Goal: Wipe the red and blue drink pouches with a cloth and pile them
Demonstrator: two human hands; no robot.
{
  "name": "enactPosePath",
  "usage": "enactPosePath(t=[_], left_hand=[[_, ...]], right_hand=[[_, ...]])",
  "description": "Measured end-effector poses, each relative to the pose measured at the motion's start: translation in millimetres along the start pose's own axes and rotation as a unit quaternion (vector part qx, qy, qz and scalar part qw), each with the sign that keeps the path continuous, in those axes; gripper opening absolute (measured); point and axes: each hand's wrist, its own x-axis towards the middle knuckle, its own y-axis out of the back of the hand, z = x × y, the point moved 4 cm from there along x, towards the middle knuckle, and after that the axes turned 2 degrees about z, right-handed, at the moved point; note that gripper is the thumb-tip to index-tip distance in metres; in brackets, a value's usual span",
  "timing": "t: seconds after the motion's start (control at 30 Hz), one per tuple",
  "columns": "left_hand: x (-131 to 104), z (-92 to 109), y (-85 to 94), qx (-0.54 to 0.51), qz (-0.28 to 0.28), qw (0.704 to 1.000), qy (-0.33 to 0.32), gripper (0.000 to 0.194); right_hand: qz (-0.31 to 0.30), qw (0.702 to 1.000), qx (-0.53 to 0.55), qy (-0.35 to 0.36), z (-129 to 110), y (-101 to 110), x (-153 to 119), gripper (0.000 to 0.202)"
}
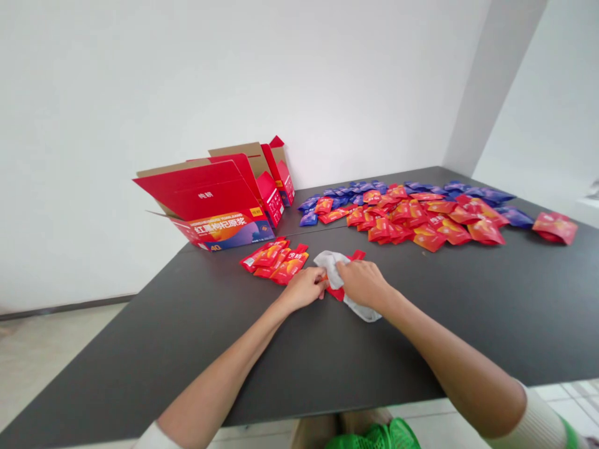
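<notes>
My left hand (303,289) is closed on the near left edge of a red pouch (337,294). My right hand (363,284) grips a grey-white cloth (329,263) and presses it against that pouch. Part of the cloth trails onto the table below my right wrist. The cloth and my fingers cover most of the pouch; a red corner shows beyond my right knuckles. Just left of the hands lies a small group of red pouches (286,267), overlapping one another.
An open red carton (224,227) stands on the dark table (196,337) at the left, with more open red cartons (284,181) behind it. Loose red pouches (428,236) spread across the right side, and blue pouches (489,194) lie behind them along the wall.
</notes>
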Motion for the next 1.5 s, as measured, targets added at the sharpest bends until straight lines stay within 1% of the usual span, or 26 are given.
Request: enactPosePath(t=[0.07,0.1,0.13,0.23,0.27,0.3,0.4,0.43,0.47,0.5,0.57,0.63,0.7,0.73,0.83,0.9,0.97,1.03,1.13,1.2,1.27,1.3,1.37,1.4,1.47,1.5], left_hand=[[0,0,0.0,0.000,-0.002,1.000,0.004,0.012],[0,-1,0.0,-0.001,-0.003,1.000,0.004,0.011],[0,-1,0.0,-0.001,-0.003,1.000,0.002,0.012],[-1,0,0.1,0.000,0.000,1.000,-0.008,0.017],[-1,0,0.2,0.001,0.001,1.000,-0.010,0.018],[-1,0,0.1,0.002,0.001,1.000,-0.008,0.018],[0,0,-0.4,0.001,-0.006,1.000,-0.002,0.013],[0,0,-0.7,0.000,-0.007,1.000,-0.001,0.012],[0,0,-0.8,0.001,-0.006,1.000,-0.001,0.012],[-1,1,-0.9,0.000,-0.005,1.000,-0.001,0.013],[-1,1,0.0,-0.019,-0.003,1.000,-0.001,0.016],[-2,1,4.7,-0.071,0.001,0.997,0.004,0.020],[-5,-1,16.6,-0.139,0.020,0.990,0.018,0.021],[-6,-3,25.8,-0.168,0.037,0.985,0.028,0.022],[-15,-15,62.5,-0.219,0.102,0.969,0.044,0.025],[-23,-29,86.7,-0.220,0.119,0.967,0.048,0.028],[-30,-49,106.1,-0.166,0.123,0.975,0.080,0.031],[-37,-73,121.9,-0.066,0.147,0.977,0.137,0.032],[-43,-100,134.8,0.017,0.175,0.966,0.191,0.031],[-44,-109,135.7,0.043,0.176,0.961,0.210,0.030],[-42,-109,131.8,0.077,0.191,0.952,0.226,0.035],[-40,-105,128.2,0.107,0.211,0.946,0.223,0.043],[-32,-91,114.7,0.184,0.239,0.934,0.189,0.060],[-27,-82,104.3,0.224,0.234,0.932,0.161,0.066],[-15,-69,78.6,0.278,0.177,0.937,0.113,0.070],[-10,-65,66.9,0.293,0.152,0.938,0.103,0.071]], right_hand=[[0.005,0.998,0.006,0.058,-8,0,-2,0.024],[0.008,0.998,0.007,0.056,-8,0,-3,0.024],[0.010,0.999,0.005,0.033,-6,0,-2,0.024],[0.012,0.997,-0.003,-0.072,6,0,-1,0.025],[0.013,0.997,-0.003,-0.081,7,0,-1,0.026],[0.012,0.998,0.001,-0.067,5,1,-1,0.025],[0.009,1.000,0.016,0.025,-7,1,-3,0.024],[0.008,0.999,0.017,0.033,-9,1,-2,0.025],[0.006,1.000,0.015,0.018,-7,0,-2,0.026],[0.003,1.000,0.012,-0.015,-1,0,0,0.027],[-0.007,0.995,0.006,-0.095,17,-1,2,0.030],[-0.024,0.987,0.012,-0.158,38,-1,4,0.029],[-0.033,0.981,0.029,-0.190,54,1,4,0.029],[-0.032,0.978,0.039,-0.202,59,3,4,0.029],[-0.024,0.976,0.059,-0.208,65,6,3,0.029],[-0.031,0.977,0.066,-0.200,64,5,4,0.029],[-0.043,0.977,0.071,-0.194,61,2,4,0.028],[-0.052,0.979,0.070,-0.187,58,-2,5,0.029],[-0.058,0.982,0.061,-0.172,55,-6,5,0.029],[-0.059,0.983,0.056,-0.167,53,-7,5,0.029],[-0.061,0.982,0.056,-0.167,52,-6,5,0.030],[-0.062,0.982,0.058,-0.167,52,-6,4,0.030],[-0.064,0.982,0.061,-0.169,51,-6,4,0.030],[-0.065,0.981,0.062,-0.169,51,-5,4,0.030],[-0.067,0.981,0.065,-0.169,52,-5,3,0.031],[-0.067,0.981,0.066,-0.168,52,-5,3,0.031]])
